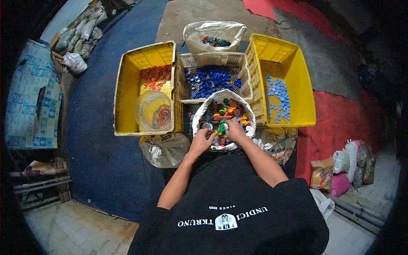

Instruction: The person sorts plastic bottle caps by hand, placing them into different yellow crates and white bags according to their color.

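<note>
A white sack (196, 123) with its mouth rolled open stands in front of me, filled with mixed bottle caps (231, 111) in orange, green, yellow, red and white. Both my hands reach into it. My left hand (202, 141) is at the near left rim, its fingers curled around something small and dark that I cannot make out; a clear round lid (207, 126) lies just beyond the fingertips. To the right, my right hand (235, 131) is among the caps, fingers bent and closed at a white bottle cap (226, 126). Its fingertips are partly hidden.
Blue caps (214, 80) lie in a white crate (249, 87) beyond the sack. Yellow crates hold red caps (156, 76) and a clear tub (143, 111) at left, light-blue caps (278, 98) at right. Behind is another sack (193, 32); tied bags (163, 148) sit nearby.
</note>
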{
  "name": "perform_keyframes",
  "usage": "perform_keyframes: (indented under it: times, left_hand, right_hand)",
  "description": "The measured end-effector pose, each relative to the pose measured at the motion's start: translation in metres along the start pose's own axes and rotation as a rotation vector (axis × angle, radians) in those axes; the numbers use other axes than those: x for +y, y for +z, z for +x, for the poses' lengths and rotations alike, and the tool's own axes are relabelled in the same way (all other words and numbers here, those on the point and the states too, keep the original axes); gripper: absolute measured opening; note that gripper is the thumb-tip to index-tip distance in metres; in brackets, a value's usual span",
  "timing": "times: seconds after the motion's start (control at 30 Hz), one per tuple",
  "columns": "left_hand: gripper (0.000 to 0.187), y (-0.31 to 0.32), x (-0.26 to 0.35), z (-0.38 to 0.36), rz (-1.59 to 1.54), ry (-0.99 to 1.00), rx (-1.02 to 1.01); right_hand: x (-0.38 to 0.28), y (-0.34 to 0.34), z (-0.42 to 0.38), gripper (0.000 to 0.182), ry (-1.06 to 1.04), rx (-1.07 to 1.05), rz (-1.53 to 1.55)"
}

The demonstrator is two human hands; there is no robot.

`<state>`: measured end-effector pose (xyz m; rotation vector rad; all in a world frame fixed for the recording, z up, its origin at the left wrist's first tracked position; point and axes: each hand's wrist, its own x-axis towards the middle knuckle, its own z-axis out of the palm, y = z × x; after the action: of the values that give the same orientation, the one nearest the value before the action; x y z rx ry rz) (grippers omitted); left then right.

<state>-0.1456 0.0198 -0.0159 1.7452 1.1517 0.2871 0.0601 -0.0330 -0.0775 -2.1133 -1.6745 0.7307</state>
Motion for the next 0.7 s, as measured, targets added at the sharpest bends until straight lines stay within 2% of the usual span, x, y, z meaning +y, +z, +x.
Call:
perform_keyframes:
  times: [0.07, 0.1, 0.17, 0.23, 0.27, 0.3, 0.37, 0.4, 0.47, 0.57, 0.7]
  left_hand:
    - [0.030, 0.003, -0.004, 0.005, -0.012, 0.004, 0.008]
    - [0.029, 0.007, -0.009, 0.010, 0.019, 0.068, 0.026]
    - [0.029, 0.012, -0.009, 0.021, 0.046, 0.136, 0.038]
    - [0.028, 0.016, -0.007, 0.032, 0.273, 0.363, -0.039]
    - [0.029, 0.021, -0.012, 0.037, 0.364, 0.361, -0.132]
    - [0.029, 0.029, -0.023, 0.039, 0.359, 0.360, -0.140]
    - [0.032, 0.039, -0.037, 0.043, 0.771, 0.373, -0.149]
    - [0.033, 0.036, -0.032, 0.043, 0.889, 0.317, -0.246]
    - [0.032, 0.042, -0.044, 0.046, 0.848, 0.305, -0.192]
    - [0.027, 0.033, -0.040, 0.046, 0.824, 0.294, -0.132]
    - [0.027, 0.029, -0.040, 0.044, 0.816, 0.305, -0.085]
  right_hand:
    - [-0.029, -0.009, -0.010, 0.036, 0.000, -0.158, -0.018]
    - [-0.037, -0.009, -0.015, 0.035, -0.012, -0.224, 0.012]
    - [-0.035, 0.013, -0.023, 0.031, -0.054, -0.245, 0.041]
    - [-0.041, 0.007, -0.026, 0.031, -0.106, -0.245, 0.004]
    - [-0.041, 0.002, -0.028, 0.031, -0.083, -0.349, -0.057]
    - [-0.046, -0.006, -0.032, 0.032, -0.060, -0.457, -0.116]
    - [-0.033, -0.006, -0.034, 0.032, -0.104, -0.391, -0.011]
    - [-0.029, -0.014, -0.037, 0.032, -0.098, -0.304, 0.080]
    - [-0.020, -0.023, -0.037, 0.030, -0.082, -0.138, 0.177]
    - [-0.010, -0.030, -0.025, 0.027, 0.020, -0.085, 0.093]
    - [-0.015, -0.012, -0.002, 0.026, 0.045, -0.106, -0.010]
